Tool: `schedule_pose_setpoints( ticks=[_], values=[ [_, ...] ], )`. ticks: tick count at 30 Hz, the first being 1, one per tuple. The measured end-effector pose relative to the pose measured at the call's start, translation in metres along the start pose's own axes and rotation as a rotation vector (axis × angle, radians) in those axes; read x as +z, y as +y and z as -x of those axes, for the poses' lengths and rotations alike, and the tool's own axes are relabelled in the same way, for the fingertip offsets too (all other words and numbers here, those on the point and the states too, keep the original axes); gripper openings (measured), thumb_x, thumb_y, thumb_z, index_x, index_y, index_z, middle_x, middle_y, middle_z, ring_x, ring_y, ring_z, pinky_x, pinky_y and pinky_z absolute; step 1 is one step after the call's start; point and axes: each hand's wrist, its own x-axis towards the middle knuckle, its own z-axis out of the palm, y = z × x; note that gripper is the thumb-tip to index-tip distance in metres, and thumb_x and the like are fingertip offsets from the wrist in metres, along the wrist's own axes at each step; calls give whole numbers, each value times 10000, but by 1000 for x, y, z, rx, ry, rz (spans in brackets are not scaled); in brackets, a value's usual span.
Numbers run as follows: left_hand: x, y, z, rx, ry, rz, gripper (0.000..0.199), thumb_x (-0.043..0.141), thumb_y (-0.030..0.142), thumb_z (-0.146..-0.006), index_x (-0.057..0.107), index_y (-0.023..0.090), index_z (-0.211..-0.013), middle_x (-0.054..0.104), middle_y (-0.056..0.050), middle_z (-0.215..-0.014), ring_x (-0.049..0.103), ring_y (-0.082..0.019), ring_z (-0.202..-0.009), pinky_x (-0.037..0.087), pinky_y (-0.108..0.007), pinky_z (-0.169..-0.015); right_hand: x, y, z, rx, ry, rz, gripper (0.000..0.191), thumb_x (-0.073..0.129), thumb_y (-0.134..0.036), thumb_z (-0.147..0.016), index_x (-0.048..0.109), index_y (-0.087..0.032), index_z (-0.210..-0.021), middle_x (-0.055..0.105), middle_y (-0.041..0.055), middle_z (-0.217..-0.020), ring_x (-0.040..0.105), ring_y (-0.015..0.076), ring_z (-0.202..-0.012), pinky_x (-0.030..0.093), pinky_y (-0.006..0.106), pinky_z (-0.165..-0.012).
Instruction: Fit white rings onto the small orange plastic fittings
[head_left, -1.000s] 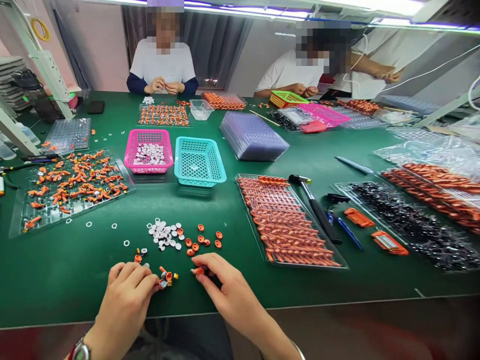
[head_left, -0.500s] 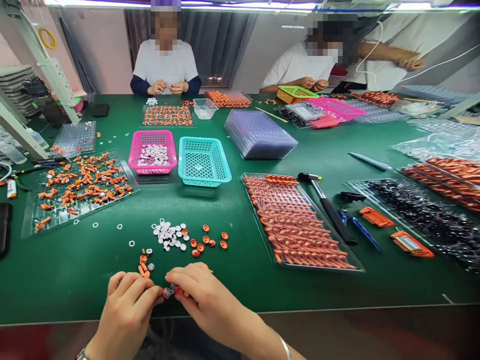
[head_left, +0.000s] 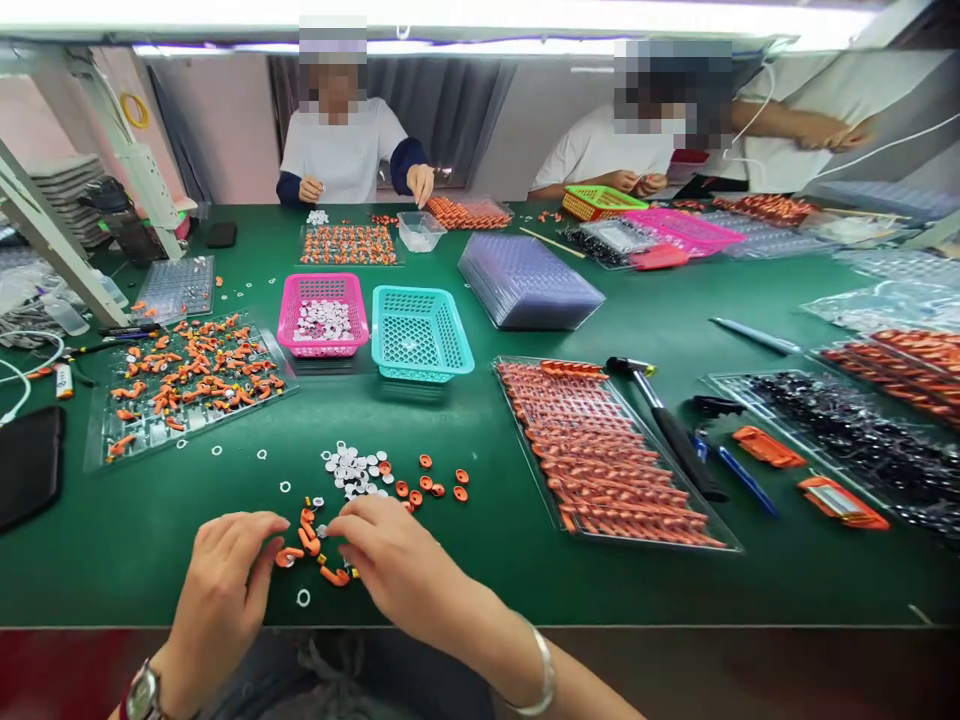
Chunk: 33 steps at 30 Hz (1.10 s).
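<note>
Fingers of my left hand are parted beside an orange piece; whether my right hand, beside the silver disc, grips anything, I can't tell. Light pinches should suit these.

No word, label, brand or number can be read for certain. A small white cylinder at the left of the counter carries a dark mark — too small to make out as a letter or figure. The wristwatch on the person's left wrist has a pale dial, its markings too blurred to read. The orange case toward the right shows a light panel — any print on it is illegible at this size.
</note>
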Motion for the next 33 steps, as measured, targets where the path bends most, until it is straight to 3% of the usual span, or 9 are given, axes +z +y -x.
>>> schedule_pose_setpoints(
  ticks=[3, 6, 11, 14, 18, 22, 26, 33],
  values=[
    [2, -1, -11, 40, -53, 23, 282, 449, 89, -940, 585, 209, -1157, 730, -53, -1059, 664, -207, -979, 490, -334, -838, 21, -8, -17, -34, -8, 28, 91, 636, -50, -850, 676, -113, -902, 676, 118, -901, 619, 262, -845, 526, 387, -757],
    [7, -2, -16, 50, -79, 19, 322, 447, 68, -914, 600, 208, -1161, 745, -53, -1066, 697, -207, -946, 512, -348, -808, 31, -8, -24, -24, 25, 24, 125, 628, -15, -826, 660, -102, -910, 673, 127, -891, 617, 270, -830, 527, 396, -743],
    [6, -4, -10, 25, -77, 43, 319, 467, 83, -914, 634, 209, -1155, 758, -68, -1096, 685, -256, -1059, 522, -404, -867, 18, -3, -12, 13, 92, -96, 192, 569, 5, -836, 624, -160, -917, 654, 67, -902, 617, 196, -826, 531, 307, -749],
    [1, 7, -5, -161, -25, 279, 219, 515, 172, -938, 672, 223, -1083, 762, -63, -1052, 713, -229, -985, 572, -344, -840, 9, -6, 2, 6, 198, -423, 218, 547, -30, -844, 638, -187, -966, 654, 57, -944, 630, 176, -853, 531, 292, -771],
    [-2, 35, -6, -492, -101, 856, 173, 645, 320, -895, 719, 250, -1034, 785, -33, -901, 753, -206, -812, 620, -260, -720, 12, -11, 20, 44, 282, -936, 125, 575, -126, -864, 668, -202, -899, 656, 63, -907, 643, 190, -842, 538, 320, -764],
    [1, 53, -10, -621, -175, 1139, 185, 731, 374, -831, 764, 245, -960, 782, -40, -861, 741, -200, -795, 609, -237, -724, 20, -14, 34, 93, 301, -1206, 64, 634, -268, -889, 653, -208, -875, 628, 66, -878, 622, 197, -834, 530, 341, -767],
    [4, 56, -12, -682, -198, 1143, 171, 724, 381, -835, 772, 217, -851, 746, -41, -777, 707, -180, -725, 588, -223, -668, 23, -14, 44, 86, 337, -1225, 78, 640, -288, -897, 616, -217, -875, 601, 57, -885, 597, 185, -823, 520, 334, -778],
    [17, 58, -1, -685, -172, 1133, 130, 748, 335, -813, 727, 207, -822, 739, -32, -770, 692, -167, -684, 578, -219, -642, 29, -15, 51, 45, 457, -955, 170, 651, -76, -806, 580, -228, -834, 629, 45, -896, 615, 179, -824, 523, 284, -725]
  ],
)
